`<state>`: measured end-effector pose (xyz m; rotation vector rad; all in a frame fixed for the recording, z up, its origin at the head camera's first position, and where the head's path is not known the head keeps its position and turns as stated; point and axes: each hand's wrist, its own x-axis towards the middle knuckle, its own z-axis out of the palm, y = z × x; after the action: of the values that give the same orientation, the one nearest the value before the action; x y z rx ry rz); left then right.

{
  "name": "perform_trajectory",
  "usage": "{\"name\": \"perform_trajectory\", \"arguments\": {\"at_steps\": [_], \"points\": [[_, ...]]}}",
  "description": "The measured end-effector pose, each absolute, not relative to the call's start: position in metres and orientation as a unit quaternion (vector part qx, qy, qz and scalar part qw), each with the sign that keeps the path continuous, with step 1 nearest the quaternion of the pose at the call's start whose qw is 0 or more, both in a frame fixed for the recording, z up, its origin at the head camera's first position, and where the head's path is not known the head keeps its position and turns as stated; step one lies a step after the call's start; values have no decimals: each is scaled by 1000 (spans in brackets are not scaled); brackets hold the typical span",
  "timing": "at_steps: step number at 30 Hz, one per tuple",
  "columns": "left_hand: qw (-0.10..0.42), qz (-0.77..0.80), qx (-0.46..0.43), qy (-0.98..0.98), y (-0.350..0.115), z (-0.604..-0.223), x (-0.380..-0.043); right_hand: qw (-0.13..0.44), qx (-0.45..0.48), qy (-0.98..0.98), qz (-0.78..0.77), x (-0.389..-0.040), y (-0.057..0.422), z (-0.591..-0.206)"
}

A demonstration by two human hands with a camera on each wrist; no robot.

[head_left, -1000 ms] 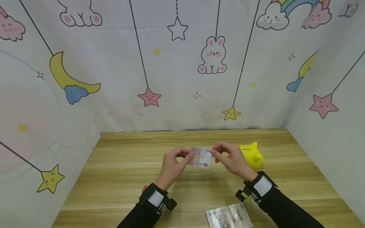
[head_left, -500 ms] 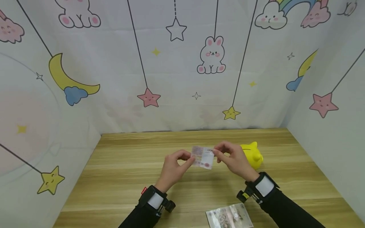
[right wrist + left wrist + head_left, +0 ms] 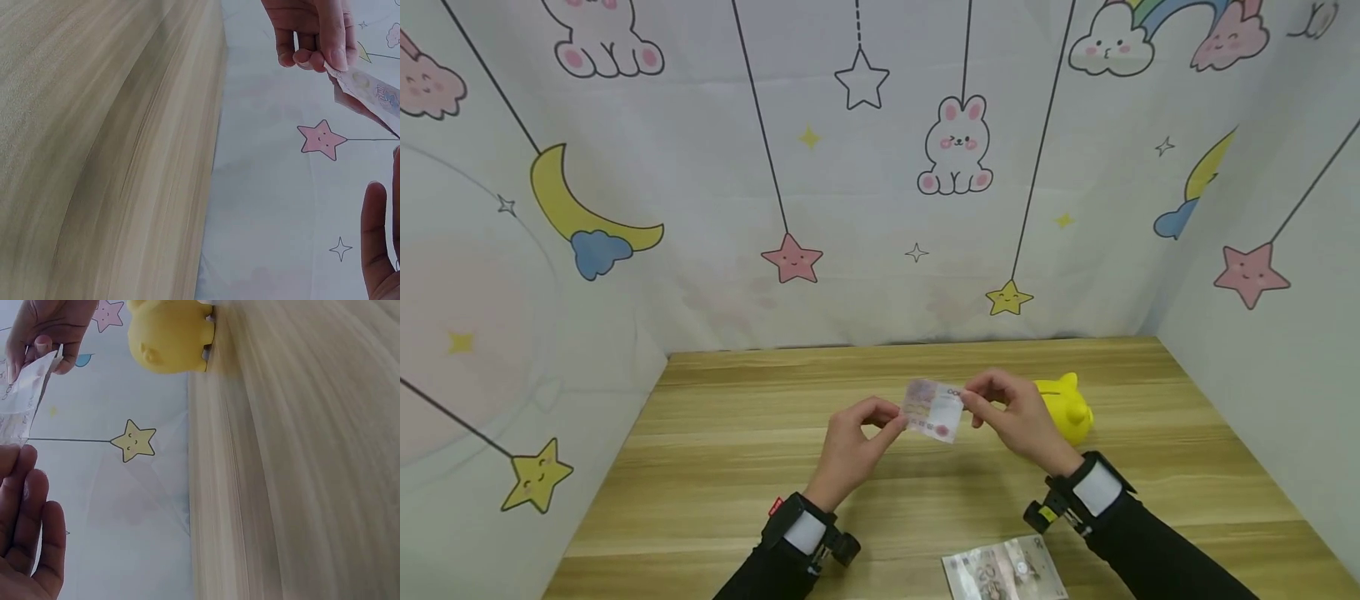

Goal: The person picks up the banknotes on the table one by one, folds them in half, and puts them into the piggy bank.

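The folded pink banknote (image 3: pixel 931 411) hangs above the middle of the tabletop (image 3: pixel 737 467), with its layers slightly parted along one edge in the right wrist view. The left hand (image 3: pixel 853 442) pinches it from eight o'clock and the right hand (image 3: pixel 1018 421) from three; gripping opposite edges probably keeps the small paper spread and its folds under control. The yellow piggy bank (image 3: pixel 1066 410) stands at the note's three o'clock, partly hidden by the right hand, its slot facing up, presumably to leave the opening reachable. A greyish banknote (image 3: pixel 1003 571) lies at five o'clock, likely set nearer the person to stay out of the way. Both forearms, in black sleeves, reach in from seven and five o'clock, wrists raised, thumbs meeting bent forefingers, the hands angled towards each other.
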<state>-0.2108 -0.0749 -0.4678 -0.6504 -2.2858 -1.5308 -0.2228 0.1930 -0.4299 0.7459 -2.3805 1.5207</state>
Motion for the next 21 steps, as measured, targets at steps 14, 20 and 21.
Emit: {"name": "perform_trajectory", "arguments": {"at_steps": [14, 20, 21], "points": [[121, -578, -186, -785, -69, -466, -212, 100, 260, -796, 538, -225, 188, -436], [131, -595, -148, -779, -64, -467, -210, 93, 248, -795, 545, -226, 186, -435], [142, -591, -148, -780, -63, -467, -210, 93, 245, -795, 546, -226, 185, -435]]}}
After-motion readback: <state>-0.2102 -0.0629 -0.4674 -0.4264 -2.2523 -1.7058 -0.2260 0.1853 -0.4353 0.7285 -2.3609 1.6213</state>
